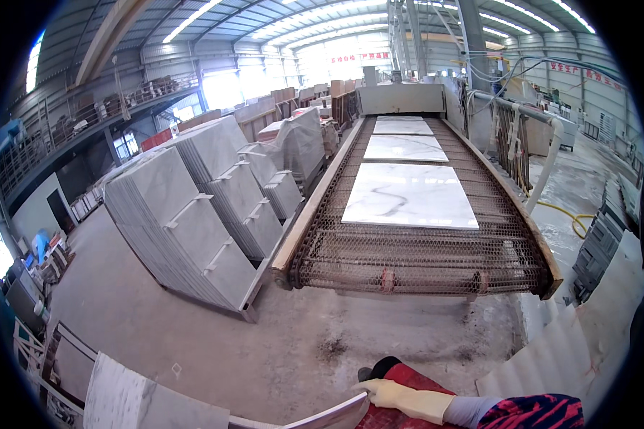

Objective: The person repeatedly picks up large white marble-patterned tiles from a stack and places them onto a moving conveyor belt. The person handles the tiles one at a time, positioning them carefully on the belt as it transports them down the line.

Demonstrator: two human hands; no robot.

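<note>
At the lower edge, my right hand (410,402), in a cream rubber glove, has its fingers closed on the edge of a marble tile (334,417). Only a thin, tilted part of that tile shows; the rest runs out of the picture. Beside it, to the left, are more white marble tiles (125,393), standing on edge. A red apron (408,377) and a dark shoe tip show next to the glove. My left hand is out of view.
Ahead runs a wire-mesh conveyor (422,257) carrying white veined tiles (410,194) toward a grey machine housing (401,99). Stacked slabs (172,214) stand on a pallet at left. At right are a white pipe (547,161), a yellow hose (576,214) and grey sheets (608,307).
</note>
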